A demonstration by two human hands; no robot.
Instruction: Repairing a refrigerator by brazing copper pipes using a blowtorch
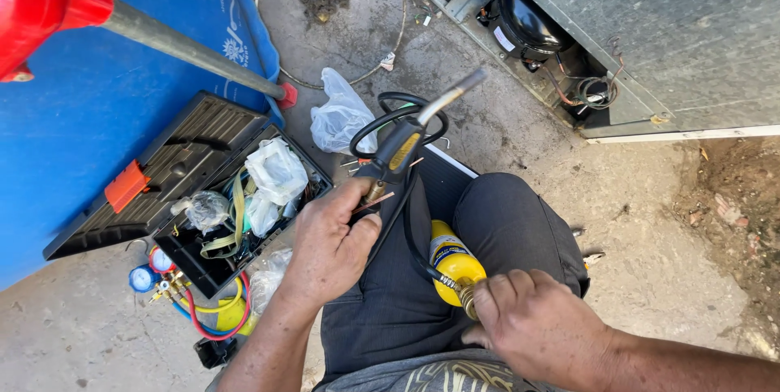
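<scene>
A: What does the left hand (329, 242) have?

B: It is closed round the handle of a torch (404, 147) just left of the frame's centre; the black and yellow body slants up to the right, and its metal nozzle tip ends near the upper middle; a thin copper-coloured rod (375, 201) lies across the fingers.

A: And the right hand (538, 329)?

B: Lower right of centre; thumb and fingers are pinched on the brass valve (466, 293) at the neck of a yellow gas cylinder (453, 262), which lies along the person's lap on dark trousers; a black hose (413, 238) loops from that valve up to the torch.

A: What lies around?

B: At left of centre, an open black toolbox (183, 168) holds plastic bags and yellow-green straps; below it, at lower left, a gauge set (150, 272) with red, blue and yellow hoses rests on the concrete; a blue barrel (106, 83) fills the upper left, with a red funnel-shaped thing on a grey pole across it; a white plastic bag (341, 116) lies on the ground above the torch hand; at upper right, the open base of a metal appliance shows a black compressor (524, 22) and tangled wiring.
</scene>
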